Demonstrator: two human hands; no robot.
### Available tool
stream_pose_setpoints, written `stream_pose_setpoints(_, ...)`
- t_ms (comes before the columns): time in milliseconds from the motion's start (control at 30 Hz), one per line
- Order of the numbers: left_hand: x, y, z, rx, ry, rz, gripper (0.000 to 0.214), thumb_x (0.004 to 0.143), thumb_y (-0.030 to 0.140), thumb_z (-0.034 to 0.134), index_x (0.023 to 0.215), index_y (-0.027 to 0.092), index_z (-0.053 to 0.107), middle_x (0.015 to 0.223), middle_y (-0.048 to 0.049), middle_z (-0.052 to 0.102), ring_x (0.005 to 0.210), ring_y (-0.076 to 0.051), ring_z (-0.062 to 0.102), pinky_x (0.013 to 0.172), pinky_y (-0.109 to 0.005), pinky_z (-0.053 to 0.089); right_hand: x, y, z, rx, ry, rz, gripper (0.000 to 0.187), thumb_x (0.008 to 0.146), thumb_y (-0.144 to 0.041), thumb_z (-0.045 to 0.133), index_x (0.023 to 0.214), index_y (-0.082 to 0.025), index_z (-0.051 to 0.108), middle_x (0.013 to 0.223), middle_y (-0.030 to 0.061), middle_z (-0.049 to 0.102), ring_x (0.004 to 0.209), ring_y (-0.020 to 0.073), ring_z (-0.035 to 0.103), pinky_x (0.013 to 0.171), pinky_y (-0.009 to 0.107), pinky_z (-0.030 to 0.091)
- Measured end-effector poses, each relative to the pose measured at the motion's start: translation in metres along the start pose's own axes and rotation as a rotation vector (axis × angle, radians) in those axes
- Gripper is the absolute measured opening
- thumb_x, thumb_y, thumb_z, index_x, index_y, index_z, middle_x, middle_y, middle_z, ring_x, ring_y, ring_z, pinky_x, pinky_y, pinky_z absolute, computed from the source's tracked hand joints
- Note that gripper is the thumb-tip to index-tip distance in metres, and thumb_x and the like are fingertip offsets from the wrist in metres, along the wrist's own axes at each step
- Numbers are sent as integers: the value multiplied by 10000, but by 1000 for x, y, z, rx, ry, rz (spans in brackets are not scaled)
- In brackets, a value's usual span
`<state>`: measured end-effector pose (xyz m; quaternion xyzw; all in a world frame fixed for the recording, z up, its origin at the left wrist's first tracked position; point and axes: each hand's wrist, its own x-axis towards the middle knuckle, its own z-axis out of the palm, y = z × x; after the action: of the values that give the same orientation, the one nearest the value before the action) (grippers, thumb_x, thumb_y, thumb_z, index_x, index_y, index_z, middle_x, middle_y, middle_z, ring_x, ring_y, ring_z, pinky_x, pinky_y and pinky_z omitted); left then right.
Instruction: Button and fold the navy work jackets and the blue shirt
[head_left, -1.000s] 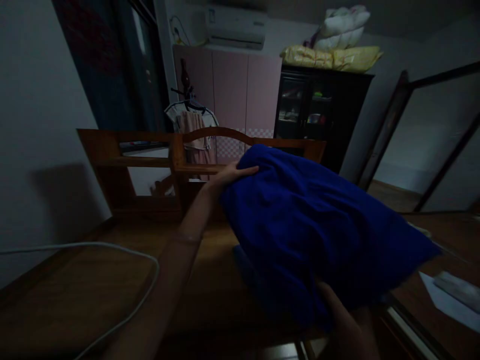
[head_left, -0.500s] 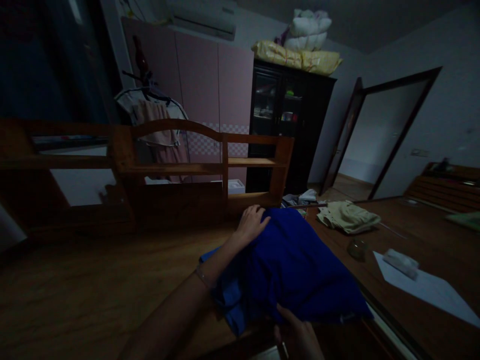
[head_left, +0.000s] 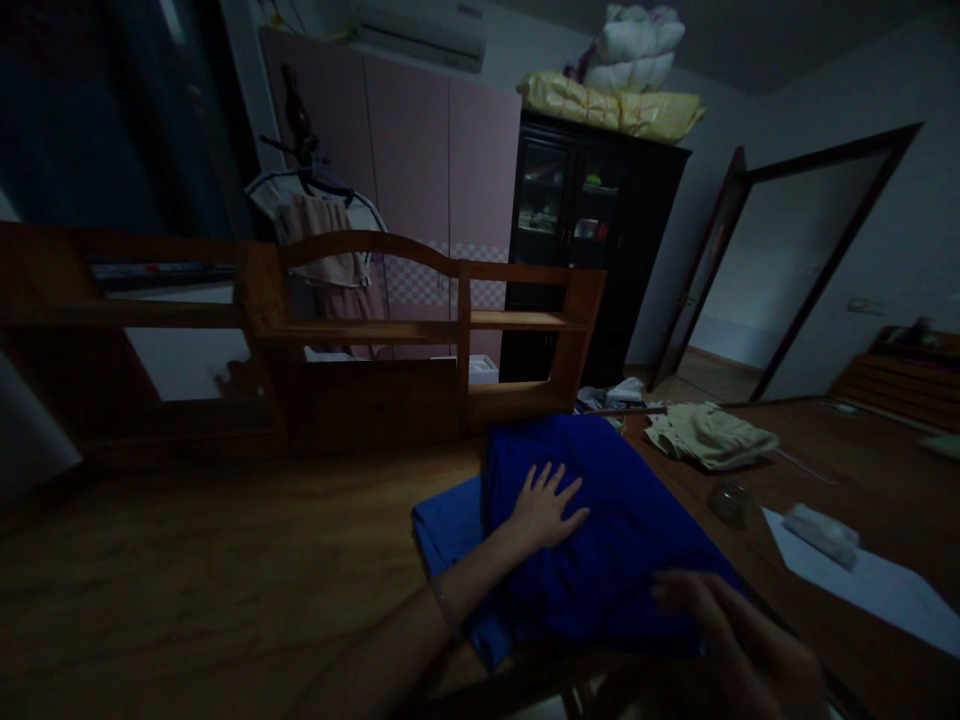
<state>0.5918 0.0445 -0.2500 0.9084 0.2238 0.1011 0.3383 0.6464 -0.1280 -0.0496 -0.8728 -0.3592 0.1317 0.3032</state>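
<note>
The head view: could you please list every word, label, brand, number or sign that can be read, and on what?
None can be read.
Blue cloth: no lettering can be made out.
White sheet, yellow bundles, air conditioner: any print is too dim or small.

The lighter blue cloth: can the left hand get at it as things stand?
Probably yes: part of the lighter blue cloth lies uncovered beside the dark blue cloth, on which the open left hand rests.
</note>
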Motion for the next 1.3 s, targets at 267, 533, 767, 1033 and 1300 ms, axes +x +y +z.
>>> stream_pose_setpoints(267,-8,-47,-20,84,151,-258,685,872,663,246,1415,260,358,1502,-80,315,1407,-303,194,1147,-528,84,98,79,64,-634,-73,-386,590,900,-539,325,1404,-240,394,1498,77,308,1387,294,244,1092,552,228)
stream_pose_setpoints(533,-49,-101,-52,55,17,-124,597,925,581,225,1441,285,275,1526,-47,264,1415,-245,190,1142,-478,185,84,113,75,-702,-166,-389,571,908,-543,279,1390,-275,425,1469,68,365,1393,310,223,1084,598,206)
stream_pose_setpoints(767,-96,-140,-103,195,208,-72,464,950,415,346,1370,223,400,1420,-81,433,1367,-225,300,1138,-446,228,86,52,105,-549,-302,-432,648,909,-574,341,1479,-323,161,1548,11,154,1420,242,136,1121,506,236)
stream_pose_setpoints(1033,-154,-197,-132,31,419,-279,245,913,188,403,1046,217,607,1020,-47,610,997,-180,565,922,-342,450,59,11,138,-583,-445,-557,695,872,-601,408,1471,-357,151,1556,16,83,1415,289,124,1111,570,200)
stream_pose_setpoints(1300,-162,-199,-129,-168,421,-418,243,911,221,400,936,201,641,946,-40,624,895,-155,597,836,-282,474,71,-48,197,-543,-538,-646,634,902,-588,355,1466,-357,180,1554,12,87,1420,267,88,1125,553,170)
